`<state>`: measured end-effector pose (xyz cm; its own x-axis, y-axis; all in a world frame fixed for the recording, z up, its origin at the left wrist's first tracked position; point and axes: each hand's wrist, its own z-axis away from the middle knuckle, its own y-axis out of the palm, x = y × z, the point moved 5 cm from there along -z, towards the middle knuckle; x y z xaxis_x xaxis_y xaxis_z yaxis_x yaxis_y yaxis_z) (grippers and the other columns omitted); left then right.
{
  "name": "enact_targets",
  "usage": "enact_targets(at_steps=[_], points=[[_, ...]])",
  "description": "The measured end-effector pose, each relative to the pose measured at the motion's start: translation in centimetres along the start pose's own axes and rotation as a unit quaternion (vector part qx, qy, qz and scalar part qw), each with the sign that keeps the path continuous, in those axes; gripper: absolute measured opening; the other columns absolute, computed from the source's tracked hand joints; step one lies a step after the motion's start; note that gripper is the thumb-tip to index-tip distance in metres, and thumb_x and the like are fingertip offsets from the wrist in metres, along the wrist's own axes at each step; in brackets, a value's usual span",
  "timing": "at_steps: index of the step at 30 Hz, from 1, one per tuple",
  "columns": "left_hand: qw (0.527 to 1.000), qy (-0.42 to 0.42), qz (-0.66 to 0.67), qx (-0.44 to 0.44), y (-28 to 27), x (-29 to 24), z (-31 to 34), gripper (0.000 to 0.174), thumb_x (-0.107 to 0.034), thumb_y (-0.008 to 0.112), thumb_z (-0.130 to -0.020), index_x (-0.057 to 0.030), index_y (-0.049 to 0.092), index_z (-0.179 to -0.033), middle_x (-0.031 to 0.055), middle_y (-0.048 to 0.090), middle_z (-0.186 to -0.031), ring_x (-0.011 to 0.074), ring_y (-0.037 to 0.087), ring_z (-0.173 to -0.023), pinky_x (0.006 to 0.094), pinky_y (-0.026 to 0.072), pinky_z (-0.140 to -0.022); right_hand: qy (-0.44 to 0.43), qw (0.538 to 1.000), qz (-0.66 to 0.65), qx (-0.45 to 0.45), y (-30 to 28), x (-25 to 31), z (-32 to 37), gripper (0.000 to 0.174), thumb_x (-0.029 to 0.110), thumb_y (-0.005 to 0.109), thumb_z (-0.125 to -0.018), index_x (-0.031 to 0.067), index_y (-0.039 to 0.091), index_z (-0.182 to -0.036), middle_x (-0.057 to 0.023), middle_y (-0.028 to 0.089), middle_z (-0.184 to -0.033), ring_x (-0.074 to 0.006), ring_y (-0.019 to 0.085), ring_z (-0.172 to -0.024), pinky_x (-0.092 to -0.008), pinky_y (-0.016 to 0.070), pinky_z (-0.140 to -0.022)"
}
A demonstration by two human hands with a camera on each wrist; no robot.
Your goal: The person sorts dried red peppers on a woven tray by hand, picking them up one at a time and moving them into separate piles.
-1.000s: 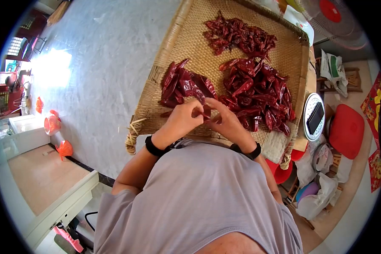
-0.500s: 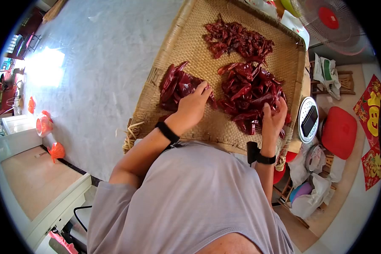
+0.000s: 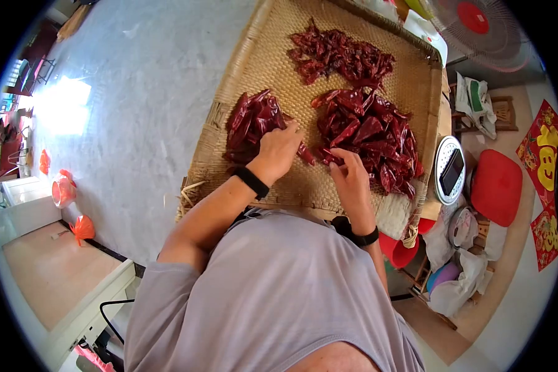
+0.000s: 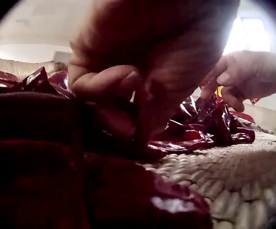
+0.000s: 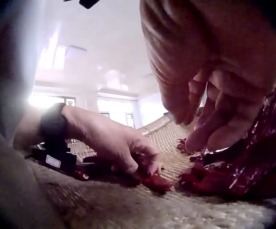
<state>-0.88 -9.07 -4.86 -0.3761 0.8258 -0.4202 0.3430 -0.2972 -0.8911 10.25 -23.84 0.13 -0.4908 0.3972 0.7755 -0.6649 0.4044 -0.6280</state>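
Left hand (image 3: 276,152) curled down, right hand (image 3: 352,182) relaxed, both were among dried red peppers (image 3: 364,129).
On the woven tray (image 3: 261,57), the right hand's bent fingers hung at the larger heap's (image 3: 387,152) edge, nothing visibly held; the left touched the smaller left pile (image 3: 252,121), its grip unclear.

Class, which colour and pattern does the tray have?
The tray is tan with a woven pattern, best seen in the head view.

Chilies (image 3: 371,133) glossy, wrinkled — tray (image 3: 260,68) woven, rough, matt.
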Motion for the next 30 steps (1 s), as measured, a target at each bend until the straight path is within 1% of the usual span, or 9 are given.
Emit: enact_targets(at_steps=[5,12,15,19,22,23,24,27,30], points=[[0.999,-0.016,0.043,0.007,-0.7,-0.1,0.6,0.009,0.0,0.056,-0.082,-0.0058,0.057,-0.089,0.0124,0.057,-0.093,0.0354,0.065,-0.079,0.0472,0.0502,-0.062,-0.072,0.995,0.053,0.05,2.3,-0.4,-1.0,0.042,0.009,0.065,-0.088,0.0087,0.057,-0.13,-0.0164,0.061,-0.124,-0.0404,0.062,-0.107,-0.0448,0.052,-0.087],[0.984,-0.001,0.17,0.052,-3.4,-1.5,2.1,0.014,0.001,0.061,-0.08,-0.0056,0.057,-0.092,0.0126,0.06,-0.087,0.033,0.064,-0.078,0.0427,0.0487,-0.067,-0.066,0.989,0.062,0.114,3.7,-1.8,-0.7,0.041,0.013,0.065,-0.089,0.01,0.058,-0.129,-0.0151,0.066,-0.115,-0.0366,0.064,-0.107,-0.0456,0.0513,-0.087],[0.947,-0.045,0.306,0.081,-3.3,-1.1,2.6,0.016,-0.012,0.062,-0.089,-0.0026,0.063,-0.102,0.0142,0.065,-0.092,0.0316,0.065,-0.07,0.0398,0.0521,-0.062,-0.066,0.983,0.111,0.129,2.4,-1.6,0.0,0.034,0.013,0.064,-0.089,0.0105,0.063,-0.123,-0.0135,0.068,-0.11,-0.0354,0.066,-0.103,-0.0452,0.0522,-0.085],[0.825,-0.259,0.482,0.14,-3.3,-0.8,3.1,0.054,-0.036,0.057,-0.101,0.009,0.052,-0.131,0.0116,0.068,-0.103,0.016,0.067,-0.063,0.026,0.0501,-0.049,-0.074,0.991,0.114,-0.006,-2.6,-2.0,-0.1,0.028,0.011,0.063,-0.09,0.0103,0.066,-0.117,-0.0128,0.068,-0.109,-0.0343,0.066,-0.099,-0.043,0.0528,-0.085],[0.748,-0.311,0.563,0.165,-3.7,-0.8,3.1,0.057,-0.048,0.045,-0.105,-0.0009,0.05,-0.137,0.0118,0.065,-0.114,0.0146,0.064,-0.059,0.0255,0.0489,-0.047,-0.085,0.972,0.155,-0.155,-7.2,-2.0,-0.6,0.027,0.008,0.063,-0.091,0.0084,0.066,-0.118,-0.0149,0.067,-0.111,-0.0342,0.064,-0.104,-0.0406,0.0514,-0.09],[0.744,-0.28,0.583,0.169,-3.7,-0.9,3.1,0.062,-0.054,0.036,-0.106,-0.0061,0.047,-0.145,0.0125,0.063,-0.12,0.0135,0.063,-0.058,0.0238,0.0475,-0.046,-0.018,0.967,0.125,-0.221,-8.3,-1.6,-0.3,0.026,0.007,0.064,-0.091,0.0065,0.066,-0.118,-0.016,0.065,-0.113,-0.0356,0.061,-0.108,-0.0413,0.0498,-0.093],[0.741,-0.276,0.583,0.186,-3.8,-1.1,3.1,0.061,-0.054,0.036,-0.106,-0.0084,0.046,-0.146,0.012,0.063,-0.119,0.0128,0.062,-0.057,0.0234,0.0472,-0.046,-0.041,0.954,0.145,-0.259,-8.8,-1.0,-0.2,0.025,0.006,0.064,-0.092,0.0058,0.066,-0.117,-0.0139,0.065,-0.112,-0.0311,0.064,-0.1,-0.0382,0.0523,-0.085],[0.739,-0.259,0.58,0.224,-3.8,-1.8,2.9,0.06,-0.055,0.033,-0.107,-0.0147,0.043,-0.15,0.0099,0.065,-0.111,0.0107,0.06,-0.055,0.0227,0.0463,-0.047,-0.027,0.992,-0.057,-0.109,-5.7,-2.3,-0.5,0.026,0.006,0.068,-0.093,0.005,0.066,-0.119,-0.0088,0.068,-0.106,-0.0142,0.063,-0.084,-0.028,0.0514,-0.07],[0.75,-0.235,0.577,0.224,-2.9,-2.5,2.7,0.061,-0.056,0.032,-0.107,-0.018,0.04,-0.154,0.0063,0.064,-0.091,0.009,0.057,-0.054,0.0231,0.046,-0.048,0.013,0.973,-0.219,0.073,-0.6,-0.3,0.1,0.03,0.012,0.066,-0.096,0.0031,0.063,-0.124,-0.009,0.069,-0.099,-0.013,0.063,-0.083,-0.0272,0.0512,-0.073]])
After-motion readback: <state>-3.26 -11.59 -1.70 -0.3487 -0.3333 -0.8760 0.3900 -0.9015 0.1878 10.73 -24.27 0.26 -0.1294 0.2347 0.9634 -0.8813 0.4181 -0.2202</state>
